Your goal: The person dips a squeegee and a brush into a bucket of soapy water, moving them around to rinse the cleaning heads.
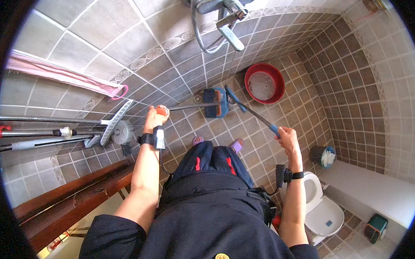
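Observation:
My left hand (153,119) is closed round the orange-tipped handle of a long-handled dustpan (212,95). The blue pan with its orange and grey parts rests on the tiled floor ahead of my feet. In my right hand (289,140) is the blue grip of a broom (260,117). Its dark shaft slants away to the left, down to a narrow blue head beside the dustpan's right edge. Whether the head touches the pan I cannot tell.
A red basin (280,88) with cloudy liquid stands beyond the broom. A chrome mixer tap (228,19) juts from the wall. Several poles (50,120) and a pink towel (66,74) hang left. At right are a waste bin (316,155) and a toilet (326,217).

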